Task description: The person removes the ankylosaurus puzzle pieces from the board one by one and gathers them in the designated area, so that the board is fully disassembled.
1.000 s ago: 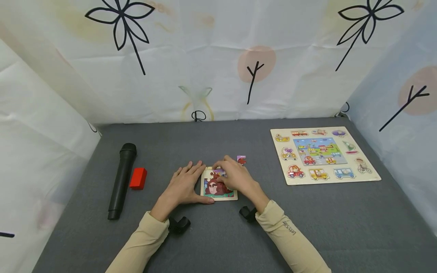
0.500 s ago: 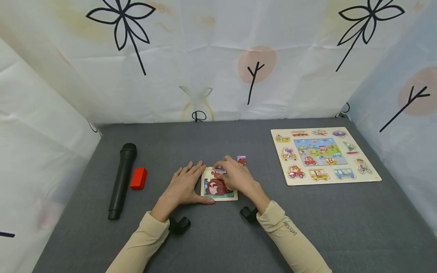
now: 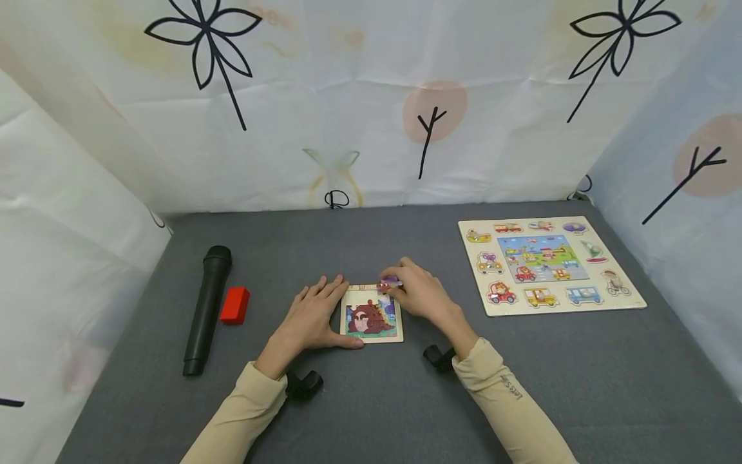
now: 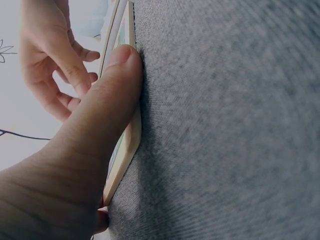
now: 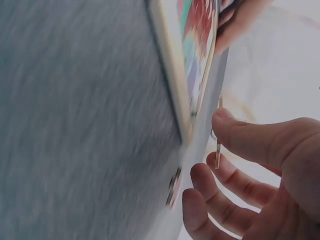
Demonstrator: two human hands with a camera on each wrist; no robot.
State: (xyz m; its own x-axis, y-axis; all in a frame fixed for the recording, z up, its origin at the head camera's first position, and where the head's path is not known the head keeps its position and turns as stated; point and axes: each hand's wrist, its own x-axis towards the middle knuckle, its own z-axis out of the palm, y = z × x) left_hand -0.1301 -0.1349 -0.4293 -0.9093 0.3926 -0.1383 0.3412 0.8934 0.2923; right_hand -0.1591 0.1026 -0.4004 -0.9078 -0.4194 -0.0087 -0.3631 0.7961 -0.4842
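Observation:
A small wooden jigsaw board [image 3: 371, 341] with a brown animal picture lies flat in front of the person. My left hand [image 3: 313, 314] rests along its left side, fingers straight and spread, the thumb lying along the near edge. In the left wrist view that thumb [image 4: 107, 97] touches the board's rim. Between thumb and finger, my right hand [image 3: 425, 291] pinches a thin purple and red puzzle piece [image 3: 390, 283] above the board's far right corner. The right wrist view shows this piece [image 5: 218, 137] edge-on, apart from the board. Another loose piece [image 5: 174, 187] lies on the table beyond the corner.
A larger wooden vehicle puzzle [image 3: 551, 308] lies at the back right. To the left are a black microphone [image 3: 207, 309] and a red block [image 3: 234, 305]. A patterned white cloth [image 3: 371, 154] stands behind the grey tabletop [image 3: 371, 412].
My right hand has moved right and lifted off the board's upper part with the puzzle piece, uncovering more picture. It now hides the loose piece in the head view. The left hand stays put.

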